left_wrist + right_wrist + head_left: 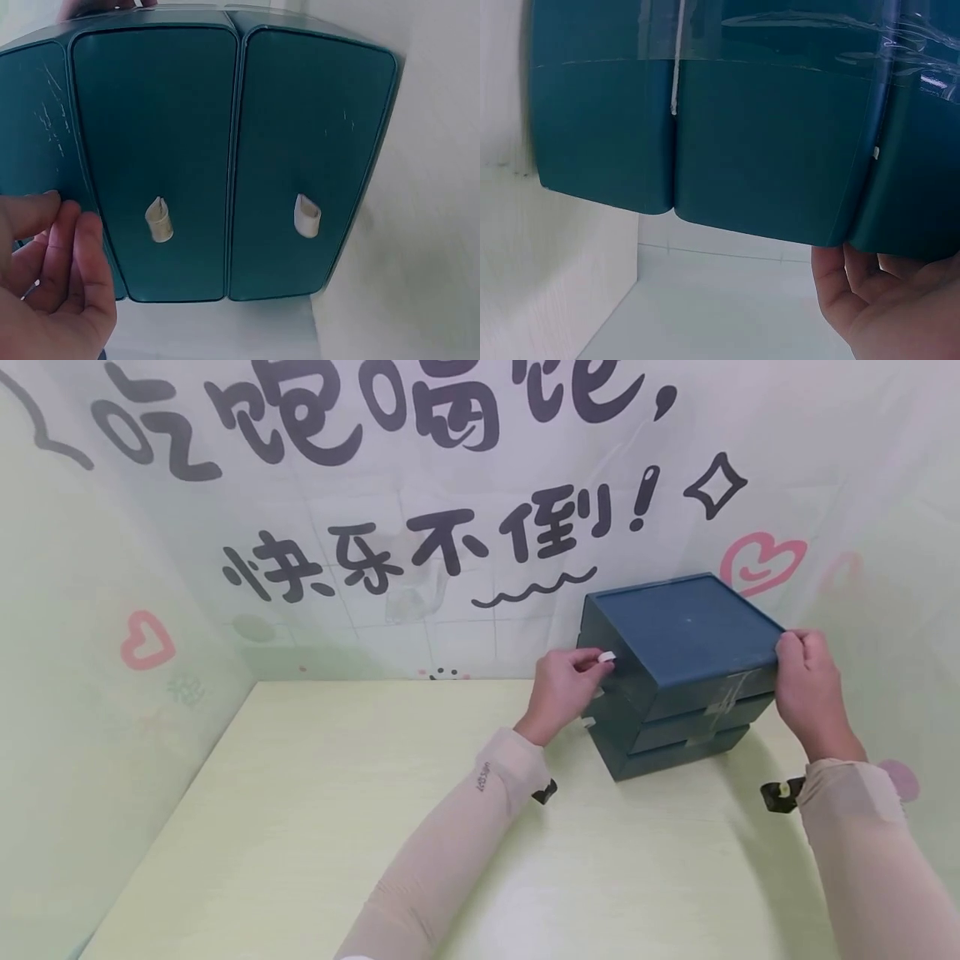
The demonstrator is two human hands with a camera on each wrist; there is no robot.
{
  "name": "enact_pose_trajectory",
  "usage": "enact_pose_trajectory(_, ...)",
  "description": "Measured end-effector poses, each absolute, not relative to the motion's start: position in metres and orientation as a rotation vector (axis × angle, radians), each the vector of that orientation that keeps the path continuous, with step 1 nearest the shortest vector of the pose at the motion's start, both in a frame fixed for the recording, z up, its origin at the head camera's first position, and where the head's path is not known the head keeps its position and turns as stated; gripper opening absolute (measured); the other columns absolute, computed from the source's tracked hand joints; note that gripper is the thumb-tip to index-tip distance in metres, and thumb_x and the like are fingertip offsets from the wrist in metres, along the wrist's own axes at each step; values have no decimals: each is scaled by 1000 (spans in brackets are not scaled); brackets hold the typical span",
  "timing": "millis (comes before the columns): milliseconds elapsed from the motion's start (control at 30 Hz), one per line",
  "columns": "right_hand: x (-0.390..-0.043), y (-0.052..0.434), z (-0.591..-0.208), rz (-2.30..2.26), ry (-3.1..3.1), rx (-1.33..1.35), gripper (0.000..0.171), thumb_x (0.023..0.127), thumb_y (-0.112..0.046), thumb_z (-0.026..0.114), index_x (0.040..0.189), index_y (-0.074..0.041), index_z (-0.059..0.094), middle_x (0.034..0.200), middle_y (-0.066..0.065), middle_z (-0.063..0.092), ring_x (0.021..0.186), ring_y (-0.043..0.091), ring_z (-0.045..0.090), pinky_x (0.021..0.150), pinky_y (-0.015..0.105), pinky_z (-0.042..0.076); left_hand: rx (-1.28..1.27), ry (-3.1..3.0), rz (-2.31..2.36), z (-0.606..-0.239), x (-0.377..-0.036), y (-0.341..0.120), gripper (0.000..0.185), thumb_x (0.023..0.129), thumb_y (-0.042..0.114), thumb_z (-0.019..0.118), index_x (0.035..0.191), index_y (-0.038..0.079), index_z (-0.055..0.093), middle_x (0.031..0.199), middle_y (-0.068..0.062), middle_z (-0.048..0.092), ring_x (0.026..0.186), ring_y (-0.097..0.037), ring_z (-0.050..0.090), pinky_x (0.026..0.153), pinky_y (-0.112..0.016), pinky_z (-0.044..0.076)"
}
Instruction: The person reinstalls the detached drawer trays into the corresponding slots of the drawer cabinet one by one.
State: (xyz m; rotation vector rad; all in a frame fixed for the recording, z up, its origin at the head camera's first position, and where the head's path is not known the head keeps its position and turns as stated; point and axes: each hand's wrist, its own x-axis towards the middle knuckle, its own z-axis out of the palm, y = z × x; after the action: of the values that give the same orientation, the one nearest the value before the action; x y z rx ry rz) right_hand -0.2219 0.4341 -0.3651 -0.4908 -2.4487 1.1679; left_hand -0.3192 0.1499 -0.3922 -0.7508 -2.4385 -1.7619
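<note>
A dark blue three-tier drawer unit (686, 627) stands on the table near the back wall, its drawer fronts facing left. With thumb and fingertips, my left hand (564, 689) pinches the white pull tab (607, 657) on the top drawer; in the left wrist view the fingers hide that tab. Two more looped white tabs, the middle drawer's tab (159, 220) and the bottom drawer's tab (307, 216), stick out free. My right hand (813, 689) grips the unit's upper right corner, fingers wrapped behind its edge in the right wrist view. All three drawers sit flush.
Clear tape (810, 37) runs across the unit's side, over the seams between tiers. A pale yellow-green table (300, 810) spreads to the left and front. A white printed sheet (420, 527) with dark lettering covers the wall right behind.
</note>
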Motion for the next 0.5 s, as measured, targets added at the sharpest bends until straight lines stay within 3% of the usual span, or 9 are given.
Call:
enact_pose_trajectory(100,-222,431,-365,1178,-2441,-514,59,104,-46,19,141,-2,34,150,28,39,132,44,36,104,57,29,-801,-2490,-1693,-388,-318,144,25,96,20,72,117,6,76,96,-7,79,77,-18,74,61,-17,50)
enact_pose_trajectory(267,-222,429,-364,1178,-2432,-549,61,104,-45,19,143,0,33,151,28,39,133,44,36,105,56,30,-859,-2564,-1549,-381,-315,134,27,99,25,69,121,10,73,101,-1,76,86,-7,68,75,-16,54)
enact_pose_trajectory(400,-221,429,-360,1119,-2466,-528,60,104,-44,17,137,2,35,141,29,42,125,43,39,93,45,33,-863,-2563,-1480,-374,-313,126,30,99,28,68,124,12,70,106,1,73,89,-8,66,78,-19,55)
enact_pose_trajectory(500,-219,429,-355,1074,-2519,-497,60,104,-43,17,135,5,35,134,31,42,120,45,39,87,44,32,-854,-2545,-1445,-369,-313,117,33,100,31,67,127,12,68,113,0,71,93,-10,66,81,-23,56)
